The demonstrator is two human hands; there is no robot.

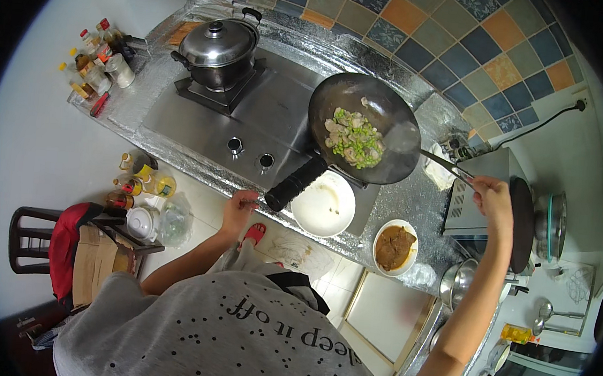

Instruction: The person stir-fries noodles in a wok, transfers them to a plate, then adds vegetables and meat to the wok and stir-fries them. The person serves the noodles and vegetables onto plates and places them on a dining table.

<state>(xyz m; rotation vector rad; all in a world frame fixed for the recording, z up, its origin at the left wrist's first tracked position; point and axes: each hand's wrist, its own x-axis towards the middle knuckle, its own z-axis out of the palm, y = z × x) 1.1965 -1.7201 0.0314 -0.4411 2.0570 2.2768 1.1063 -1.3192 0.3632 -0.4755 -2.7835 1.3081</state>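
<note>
My right hand (492, 198) grips the long metal handle of a wok spatula (447, 164). The spatula's blurred head is inside a dark wok (334, 88), at its right side. Chopped green vegetable and pale meat pieces (354, 139) lie in the wok. My left hand (239, 212) is just left of the wok's black handle (296, 182), apart from it, fingers loosely bent with nothing visible in them. Below the wok, a white bowl (314, 228) with some residue stands by the counter's front edge. Another bowl (414, 259), to its right, holds brown meat in sauce.
A lidded steel pot (216, 51) sits on the left burner of the gas stove (190, 122). Seasoning bottles (95, 61) crowd the left corner. A microwave oven (482, 185) and steel bowls (457, 283) stand right. Beside the left wall is a chair (30, 240).
</note>
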